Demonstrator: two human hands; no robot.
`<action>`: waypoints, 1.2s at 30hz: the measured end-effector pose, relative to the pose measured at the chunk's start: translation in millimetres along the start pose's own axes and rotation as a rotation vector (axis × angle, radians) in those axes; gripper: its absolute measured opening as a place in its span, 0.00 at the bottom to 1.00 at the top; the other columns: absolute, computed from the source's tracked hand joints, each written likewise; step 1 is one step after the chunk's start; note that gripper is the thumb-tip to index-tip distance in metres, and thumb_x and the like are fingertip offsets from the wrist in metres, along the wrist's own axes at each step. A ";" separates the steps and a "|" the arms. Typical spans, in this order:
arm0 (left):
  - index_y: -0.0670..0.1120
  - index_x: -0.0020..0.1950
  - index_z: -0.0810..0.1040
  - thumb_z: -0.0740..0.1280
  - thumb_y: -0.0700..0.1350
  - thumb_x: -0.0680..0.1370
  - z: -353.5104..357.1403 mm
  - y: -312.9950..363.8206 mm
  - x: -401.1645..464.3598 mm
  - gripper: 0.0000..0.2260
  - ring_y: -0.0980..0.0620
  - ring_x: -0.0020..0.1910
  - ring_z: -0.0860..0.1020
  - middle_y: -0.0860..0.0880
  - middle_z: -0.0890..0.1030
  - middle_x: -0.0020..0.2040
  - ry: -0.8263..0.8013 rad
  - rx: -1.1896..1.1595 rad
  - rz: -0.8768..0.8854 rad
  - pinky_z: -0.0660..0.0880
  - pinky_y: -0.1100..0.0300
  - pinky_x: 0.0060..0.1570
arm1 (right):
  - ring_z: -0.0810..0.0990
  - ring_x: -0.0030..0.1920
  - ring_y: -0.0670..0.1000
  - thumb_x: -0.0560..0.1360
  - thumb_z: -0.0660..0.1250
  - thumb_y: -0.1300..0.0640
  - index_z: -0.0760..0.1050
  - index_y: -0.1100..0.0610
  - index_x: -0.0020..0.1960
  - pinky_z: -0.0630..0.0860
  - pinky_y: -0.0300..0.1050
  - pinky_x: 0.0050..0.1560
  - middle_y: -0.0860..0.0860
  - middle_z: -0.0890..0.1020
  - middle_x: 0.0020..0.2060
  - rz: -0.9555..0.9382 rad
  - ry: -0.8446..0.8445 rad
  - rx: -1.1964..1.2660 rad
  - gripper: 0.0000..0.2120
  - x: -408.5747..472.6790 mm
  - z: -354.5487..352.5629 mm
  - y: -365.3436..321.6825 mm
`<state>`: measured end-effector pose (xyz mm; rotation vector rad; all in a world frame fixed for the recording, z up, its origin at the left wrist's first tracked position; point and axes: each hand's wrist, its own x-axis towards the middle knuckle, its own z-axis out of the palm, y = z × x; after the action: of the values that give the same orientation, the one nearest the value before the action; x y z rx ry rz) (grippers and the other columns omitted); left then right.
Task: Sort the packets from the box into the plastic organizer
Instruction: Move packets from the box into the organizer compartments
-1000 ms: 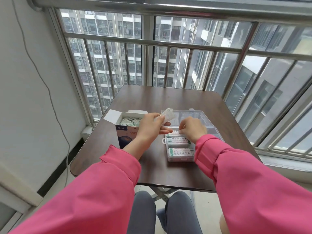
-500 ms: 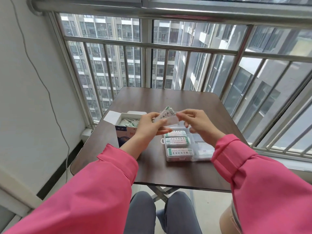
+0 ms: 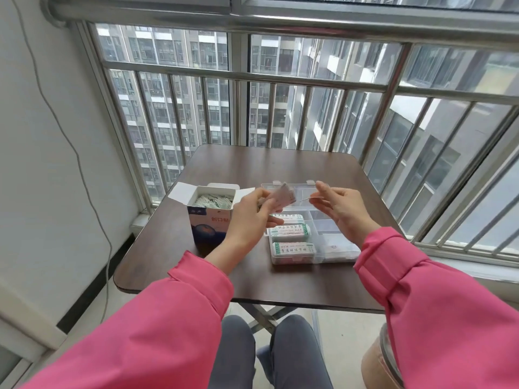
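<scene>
A dark brown table (image 3: 280, 282) with a wood-grain top and rounded corners fills the middle of the view, set against a railing (image 3: 252, 80) of shiny round metal bars at twelve o'clock; a matt white wall (image 3: 33, 192) with a thin grey cable (image 3: 70, 141) hanging down it lies at nine o'clock; two pink sleeves (image 3: 134, 332) of smooth cloth reach in from six o'clock; a round tan container (image 3: 379, 363) with a clear rim stands on the floor at five o'clock, its contents hidden; on the table at ten o'clock of the centre stands the box (image 3: 209, 223), white and blue printed card, rectangular, its flaps open, packed with many thin white packets (image 3: 214, 200) standing on edge; just beside it at three o'clock lies the plastic organizer (image 3: 317, 220), clear, rectangular, split into compartments, its lid lying open toward twelve o'clock; the compartments along its left side hold three oblong white packs with green print (image 3: 292, 248), and a near right compartment holds flat white paper-like items (image 3: 339, 248), while the far compartments look bare; the left hand (image 3: 250, 217) is raised above the gap between box and organizer, fingers curled, pinching a small bundle of flat pale packets (image 3: 282, 196); the right hand (image 3: 341, 209) hovers over the organizer's far right part, thumb and forefinger pinching a thin pale strip (image 3: 313, 198), the other fingers loosely spread; I cannot tell what that strip is.
</scene>
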<state>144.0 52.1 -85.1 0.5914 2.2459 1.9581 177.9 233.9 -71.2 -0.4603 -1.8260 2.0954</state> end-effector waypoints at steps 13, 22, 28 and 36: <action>0.47 0.53 0.68 0.59 0.32 0.78 13.2 -17.5 2.6 0.10 0.48 0.31 0.79 0.43 0.80 0.44 0.054 0.618 0.120 0.76 0.58 0.33 | 0.82 0.43 0.55 0.70 0.70 0.69 0.79 0.62 0.43 0.79 0.50 0.53 0.60 0.82 0.40 -0.035 0.030 -0.629 0.05 24.5 11.0 30.8; 0.46 0.50 0.65 0.54 0.31 0.78 13.6 -22.9 9.4 0.10 0.55 0.24 0.75 0.43 0.77 0.41 0.053 0.613 0.020 0.71 0.69 0.26 | 0.80 0.50 0.54 0.70 0.71 0.68 0.81 0.64 0.47 0.72 0.39 0.50 0.58 0.83 0.47 -0.181 -0.102 -1.030 0.06 34.2 25.0 32.4; 0.45 0.49 0.65 0.53 0.33 0.79 11.1 -25.4 12.3 0.08 0.53 0.24 0.76 0.42 0.78 0.43 0.071 0.564 0.001 0.70 0.65 0.27 | 0.80 0.50 0.54 0.71 0.69 0.68 0.82 0.62 0.47 0.74 0.42 0.54 0.57 0.83 0.47 -0.232 -0.145 -1.109 0.06 36.4 28.6 37.2; 0.43 0.50 0.68 0.55 0.40 0.82 13.2 -25.6 13.8 0.04 0.52 0.23 0.76 0.46 0.80 0.45 -0.009 0.349 0.021 0.70 0.67 0.23 | 0.79 0.54 0.52 0.75 0.61 0.67 0.81 0.61 0.52 0.70 0.40 0.54 0.55 0.83 0.50 -0.238 -0.140 -1.031 0.11 24.9 23.8 24.6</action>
<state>130.0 66.9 -109.7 0.6574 2.6048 1.5743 144.3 220.6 -93.2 -0.2851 -2.7796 0.9160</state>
